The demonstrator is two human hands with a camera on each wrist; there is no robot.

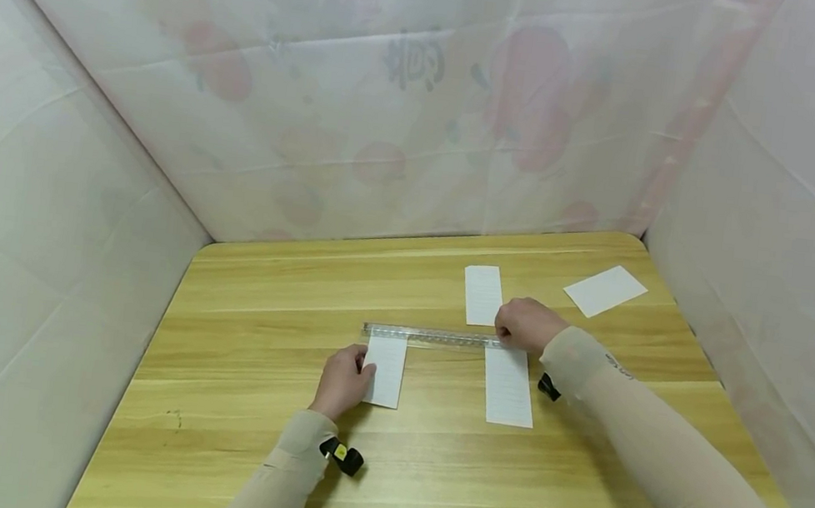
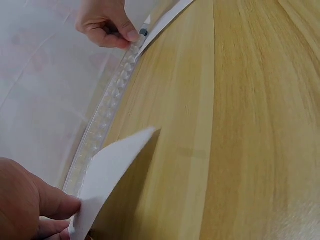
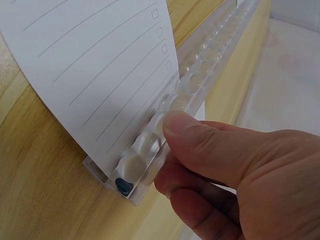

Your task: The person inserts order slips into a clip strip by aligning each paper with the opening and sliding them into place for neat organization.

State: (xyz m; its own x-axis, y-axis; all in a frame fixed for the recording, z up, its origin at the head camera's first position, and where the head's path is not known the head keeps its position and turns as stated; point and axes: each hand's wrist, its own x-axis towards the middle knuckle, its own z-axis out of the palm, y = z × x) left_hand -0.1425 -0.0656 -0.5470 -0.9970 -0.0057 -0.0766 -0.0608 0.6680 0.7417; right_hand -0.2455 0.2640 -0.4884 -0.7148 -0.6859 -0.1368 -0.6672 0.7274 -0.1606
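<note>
A clear plastic ticket rail [image 1: 446, 338] with a row of round clear beads lies across the table. My right hand [image 1: 531, 325] pinches its right end between thumb and fingers; the right wrist view shows a dark spot at that end of the rail [image 3: 192, 82]. At the rail's left end, my left hand [image 1: 343, 381] pinches the left edge of a white paper slip [image 1: 386, 376], whose corner lifts off the table in the left wrist view. A second slip [image 1: 508, 391], printed with lines and small boxes, has its top edge at the rail's right end.
One more white slip [image 1: 482, 294] lies behind the rail, beside my right hand. Another slip [image 1: 605, 291] rests at an angle near the far right corner of the wooden table [image 1: 243, 302]. Pale printed curtains [image 1: 364, 107] hang behind and on both sides.
</note>
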